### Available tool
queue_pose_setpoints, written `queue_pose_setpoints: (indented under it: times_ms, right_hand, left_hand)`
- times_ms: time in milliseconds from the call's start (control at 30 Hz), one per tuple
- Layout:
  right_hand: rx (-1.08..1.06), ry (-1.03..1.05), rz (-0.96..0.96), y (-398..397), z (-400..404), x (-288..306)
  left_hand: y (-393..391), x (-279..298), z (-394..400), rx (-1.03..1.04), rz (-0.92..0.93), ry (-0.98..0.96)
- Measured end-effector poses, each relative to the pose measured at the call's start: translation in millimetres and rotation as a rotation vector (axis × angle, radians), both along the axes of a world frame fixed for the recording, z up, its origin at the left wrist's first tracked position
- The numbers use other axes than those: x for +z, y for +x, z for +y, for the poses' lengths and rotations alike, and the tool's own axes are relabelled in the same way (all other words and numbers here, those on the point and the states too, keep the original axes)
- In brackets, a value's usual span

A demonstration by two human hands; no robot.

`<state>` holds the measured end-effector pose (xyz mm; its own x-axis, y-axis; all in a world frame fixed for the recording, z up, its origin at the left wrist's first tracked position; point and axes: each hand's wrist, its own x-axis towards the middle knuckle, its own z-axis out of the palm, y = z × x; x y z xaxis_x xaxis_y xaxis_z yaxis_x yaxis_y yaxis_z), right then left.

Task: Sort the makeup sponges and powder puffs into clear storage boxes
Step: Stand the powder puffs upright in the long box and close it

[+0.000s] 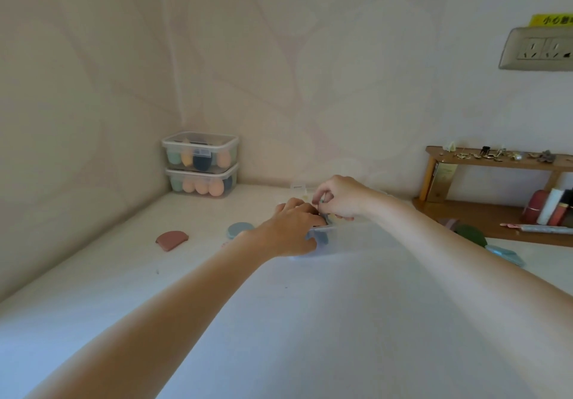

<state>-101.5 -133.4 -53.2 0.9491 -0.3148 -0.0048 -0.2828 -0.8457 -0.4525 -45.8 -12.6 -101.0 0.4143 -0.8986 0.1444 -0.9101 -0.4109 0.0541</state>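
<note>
A clear storage box (350, 239) lies on the white table in front of me, with dark blue puffs showing through its left wall. My left hand (293, 228) grips the box's left corner, fingers curled over the rim. My right hand (338, 197) hovers over the box's far edge and pinches a small item between thumb and fingers; what it is I cannot tell. A reddish-brown puff (171, 239) and a grey-blue round puff (239, 229) lie loose on the table to the left. A dark green puff (471, 233) and a light blue puff (505, 252) lie to the right.
Two stacked clear boxes (201, 164) filled with egg-shaped sponges stand in the back left corner. A wooden shelf (496, 162) with small trinkets and cosmetics stands at the right by the wall. A wall socket (538, 48) sits upper right.
</note>
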Motion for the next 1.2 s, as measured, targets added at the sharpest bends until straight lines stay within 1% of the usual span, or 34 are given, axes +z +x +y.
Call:
queue_pose_setpoints:
  times_ms: [133, 267, 367, 433, 533, 633, 700, 767, 833, 933, 1033, 1133, 1200]
  right_hand:
    - [-0.032, -0.076, 0.178, 4.9, 4.0, 3.1]
    - [-0.032, -0.107, 0.264, 9.6, -2.9, 5.5]
    - [-0.038, -0.139, 0.296, 14.6, -7.1, -1.0]
    - [-0.038, -0.173, 0.33, 18.4, -7.8, -5.8]
    - [-0.051, -0.219, 0.387, 20.5, -6.4, -10.0]
    - [-0.024, -0.227, 0.438, 19.5, -5.4, -8.1]
    - [-0.002, -0.153, 0.42, 16.4, -6.0, -2.8]
    - [0.036, -0.113, 0.324, 11.4, -7.0, 1.7]
    - [0.08, -0.147, 0.262, 7.6, -9.7, 2.2]
    - [0.089, -0.193, 0.294, 7.9, -10.1, -1.1]
    - [0.051, -0.299, 0.32, 12.5, -1.6, -3.0]
    - [0.02, -0.395, 0.217, 13.8, 2.8, -6.3]
    - [0.002, -0.411, 0.134, 10.9, 3.3, -7.9]
  left_hand:
    - [0.7, -6.2, 1.0, -0.022, -0.036, 0.01]
    - [5.1, 0.4, -2.3, -0.036, -0.048, 0.033]
    - [12.5, 7.6, -0.7, -0.06, -0.004, 0.056]
    - [16.2, 8.9, 1.9, -0.071, 0.034, 0.035]
    - [17.2, 9.8, 4.4, -0.034, 0.136, -0.011]
    - [17.0, 8.4, 3.6, -0.007, 0.156, 0.015]
    - [19.1, 6.9, 3.9, 0.009, 0.172, 0.014]
    - [21.0, 4.2, 5.1, 0.009, 0.172, -0.009]
    - [21.2, 2.5, 5.4, 0.006, 0.161, -0.027]
    - [18.4, 2.8, 4.2, 0.004, 0.13, -0.017]
    - [16.9, 2.6, 2.4, -0.008, 0.096, -0.004]
    - [18.3, 0.7, 0.4, -0.016, 0.065, -0.001]
    - [17.4, -0.6, -0.5, -0.018, 0.061, -0.01]
